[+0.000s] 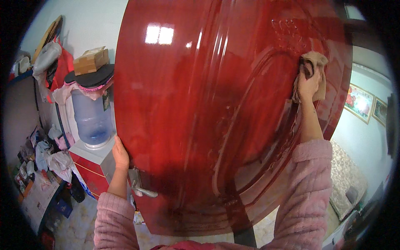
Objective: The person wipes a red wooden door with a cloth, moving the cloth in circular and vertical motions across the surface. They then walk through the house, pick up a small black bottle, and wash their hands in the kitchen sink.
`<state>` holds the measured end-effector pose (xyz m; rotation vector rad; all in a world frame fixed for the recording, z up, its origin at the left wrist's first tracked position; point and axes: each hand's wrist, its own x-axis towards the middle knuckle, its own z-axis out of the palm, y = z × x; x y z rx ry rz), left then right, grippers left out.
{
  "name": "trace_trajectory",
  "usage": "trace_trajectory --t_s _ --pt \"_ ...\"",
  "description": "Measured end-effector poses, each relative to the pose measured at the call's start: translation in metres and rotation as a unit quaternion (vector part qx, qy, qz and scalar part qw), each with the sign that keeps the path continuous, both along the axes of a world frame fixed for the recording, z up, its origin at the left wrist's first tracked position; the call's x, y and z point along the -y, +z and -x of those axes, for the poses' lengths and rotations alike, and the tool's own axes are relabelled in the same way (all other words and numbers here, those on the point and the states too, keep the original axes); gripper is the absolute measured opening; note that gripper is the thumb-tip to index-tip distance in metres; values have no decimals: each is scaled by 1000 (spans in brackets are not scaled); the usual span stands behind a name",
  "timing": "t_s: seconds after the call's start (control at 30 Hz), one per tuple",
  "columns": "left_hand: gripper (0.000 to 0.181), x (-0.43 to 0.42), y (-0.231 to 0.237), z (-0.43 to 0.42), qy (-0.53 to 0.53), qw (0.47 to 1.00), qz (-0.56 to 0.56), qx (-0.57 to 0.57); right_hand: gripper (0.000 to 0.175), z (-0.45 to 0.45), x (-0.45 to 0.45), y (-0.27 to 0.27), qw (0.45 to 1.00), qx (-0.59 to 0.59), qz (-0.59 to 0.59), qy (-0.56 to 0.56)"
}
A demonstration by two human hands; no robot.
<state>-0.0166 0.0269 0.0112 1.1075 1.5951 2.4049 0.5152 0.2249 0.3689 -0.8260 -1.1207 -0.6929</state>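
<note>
A glossy red wooden door [175,103] with moulded, curved panel lines fills the middle of the view. My right hand [307,82] presses a beige-brown cloth [320,62] flat against its upper right part. Something dark shows by the fingers, too unclear to name. At the door's left edge, my left hand [121,153] grips the rim, with some of its fingers hidden. Just below that hand is a metal lever handle [145,190] on the door. Raised, carved-looking detail [289,29] lies above the cloth.
Left of the door stands a red-and-grey water dispenser [89,170] bearing a blue water bottle [92,118]. A cardboard box [91,61] rests on dark pads above it. A cluttered table [40,200] is farther left. Framed pictures [359,101] hang at right, above a patterned cover [348,178].
</note>
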Motion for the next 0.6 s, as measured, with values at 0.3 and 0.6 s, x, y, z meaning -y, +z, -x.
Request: trace_trajectory --t_s 0.3,0.6 --pt "70 -6 -7 6 39 999 -17 -26 72 109 51 15 987 143 -36 -63" --pt "73 -7 -13 19 1 999 8 -37 66 225 103 -87 841 521 -106 99"
